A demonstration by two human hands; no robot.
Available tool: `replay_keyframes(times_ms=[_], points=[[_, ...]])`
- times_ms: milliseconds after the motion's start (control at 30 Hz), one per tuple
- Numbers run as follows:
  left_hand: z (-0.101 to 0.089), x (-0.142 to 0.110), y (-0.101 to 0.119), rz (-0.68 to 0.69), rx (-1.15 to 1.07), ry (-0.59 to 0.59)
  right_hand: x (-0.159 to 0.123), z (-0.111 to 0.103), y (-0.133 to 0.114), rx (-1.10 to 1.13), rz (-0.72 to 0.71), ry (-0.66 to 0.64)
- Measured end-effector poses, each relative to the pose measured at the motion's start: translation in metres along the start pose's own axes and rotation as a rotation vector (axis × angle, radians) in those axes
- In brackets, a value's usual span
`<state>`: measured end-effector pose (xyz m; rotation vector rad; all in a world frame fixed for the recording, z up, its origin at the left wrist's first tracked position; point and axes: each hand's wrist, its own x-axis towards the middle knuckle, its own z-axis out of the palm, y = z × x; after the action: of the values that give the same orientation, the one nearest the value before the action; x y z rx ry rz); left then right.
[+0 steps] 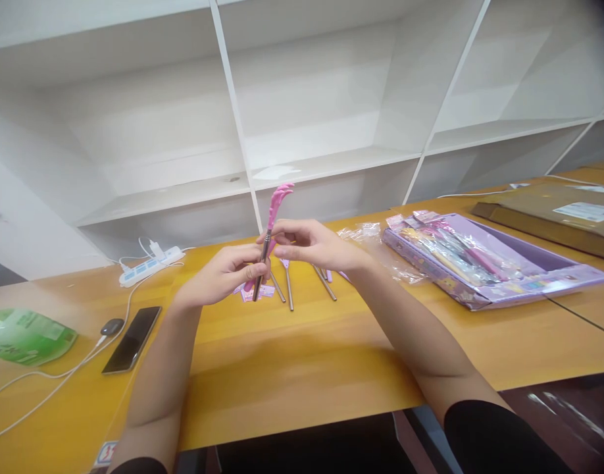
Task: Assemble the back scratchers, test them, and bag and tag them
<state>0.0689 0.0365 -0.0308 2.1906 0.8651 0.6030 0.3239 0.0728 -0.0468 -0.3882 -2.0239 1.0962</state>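
Above the wooden table (302, 368) both hands meet on a slim stick (270, 230) with a metal shaft and a pink claw-shaped top, held nearly upright. My left hand (227, 273) is closed around its lower shaft. My right hand (306, 243) pinches the shaft a little higher up with its fingertips. On the table right behind the hands lie several more metal sticks (287, 289) with pink ends and small pink paper tags (260, 291).
A purple box (489, 263) of packaged pink sticks and clear wrappers (366, 234) lie to the right, a brown carton (549, 210) beyond. At left are a black phone (133, 339), a white power strip (151, 265) with cables and a green pouch (28, 336). White shelving (233, 118) stands behind.
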Motion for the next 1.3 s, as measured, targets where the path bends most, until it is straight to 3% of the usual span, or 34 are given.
replay_keyframes(times_ms=[167, 300, 400, 533, 700, 967, 1133, 1300], points=[[-0.001, 0.001, -0.005, 0.058, 0.018, -0.030, -0.003, 0.005, -0.012, 0.091, -0.009, 0.056], [-0.005, -0.001, -0.005, 0.116, 0.049, 0.006, -0.003, 0.004, -0.007, 0.211, -0.021, 0.203], [-0.008, -0.006, -0.001, 0.105, 0.092, 0.021, -0.002, -0.007, -0.001, 0.294, -0.057, 0.352], [-0.010, -0.010, 0.002, 0.194, 0.252, 0.116, -0.001, -0.026, -0.001, 0.283, -0.069, 0.562], [-0.009, -0.010, -0.002, 0.254, 0.355, 0.204, -0.003, -0.039, -0.005, 0.287, -0.104, 0.727], [-0.008, -0.010, -0.001, 0.269, 0.279, 0.248, -0.001, -0.033, -0.002, 0.291, -0.123, 0.747], [-0.005, -0.011, -0.005, 0.211, 0.353, 0.396, -0.001, -0.032, -0.002, 0.275, -0.155, 0.701], [-0.002, -0.014, -0.008, 0.246, 0.417, 0.533, -0.003, -0.030, -0.001, 0.305, -0.144, 0.626]])
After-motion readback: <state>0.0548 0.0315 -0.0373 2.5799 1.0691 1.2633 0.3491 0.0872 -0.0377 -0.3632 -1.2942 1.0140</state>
